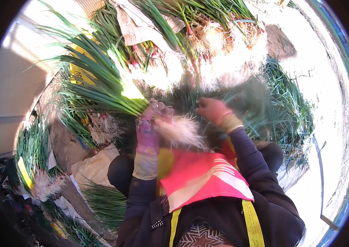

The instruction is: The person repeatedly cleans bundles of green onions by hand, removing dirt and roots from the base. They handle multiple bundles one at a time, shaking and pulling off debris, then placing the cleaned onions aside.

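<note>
1. We're gripping a leafy green bunch (pixel 110 84) in our gloved left hand (pixel 154 110), its pale roots (pixel 182 130) pointing right.
2. Our right hand (pixel 214 110) is hovering nearby, fingers bent; whether it's gripping anything, we cannot tell.
3. Seemingly we're sorting stems; next is calling for steady holding.

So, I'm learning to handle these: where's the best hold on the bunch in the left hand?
Probably around the stems, between leaves and roots, coming from the person's side, as the left hand does: the bunch narrows there, while its leaves fan out leftward.
</note>
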A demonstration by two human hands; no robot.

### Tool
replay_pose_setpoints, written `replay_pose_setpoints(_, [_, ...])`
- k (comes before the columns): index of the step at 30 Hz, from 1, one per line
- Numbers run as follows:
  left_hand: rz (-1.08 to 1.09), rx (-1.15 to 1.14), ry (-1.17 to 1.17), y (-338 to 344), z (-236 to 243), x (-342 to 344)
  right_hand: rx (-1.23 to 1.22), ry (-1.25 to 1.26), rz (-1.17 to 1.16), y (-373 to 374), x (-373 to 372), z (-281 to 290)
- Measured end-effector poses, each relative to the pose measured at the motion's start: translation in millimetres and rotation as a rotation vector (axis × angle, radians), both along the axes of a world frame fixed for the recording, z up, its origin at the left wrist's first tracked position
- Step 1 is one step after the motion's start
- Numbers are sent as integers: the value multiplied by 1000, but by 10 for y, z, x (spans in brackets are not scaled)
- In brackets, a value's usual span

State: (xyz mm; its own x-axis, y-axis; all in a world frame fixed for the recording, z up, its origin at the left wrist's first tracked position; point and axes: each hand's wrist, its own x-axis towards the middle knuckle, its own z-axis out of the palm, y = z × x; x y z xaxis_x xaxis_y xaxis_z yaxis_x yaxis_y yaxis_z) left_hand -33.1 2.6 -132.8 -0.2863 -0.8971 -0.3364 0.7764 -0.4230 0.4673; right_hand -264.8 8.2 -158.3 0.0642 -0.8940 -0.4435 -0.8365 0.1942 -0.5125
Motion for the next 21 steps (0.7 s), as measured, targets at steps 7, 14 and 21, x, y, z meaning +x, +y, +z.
replay_pose_setpoints(7, [-30, 15, -136, 83, -131, -33, -418, 212, -287, -2038, -83, 523])
replay_pose_setpoints(14, [-159, -207, -354, 90, -111, 36, -238, -858, -639, -1740, -179, 440])
replay_pose_setpoints(21, [-48, 98, -179, 111, -5, -159, -389, -359, -220, -450, 193, 396])
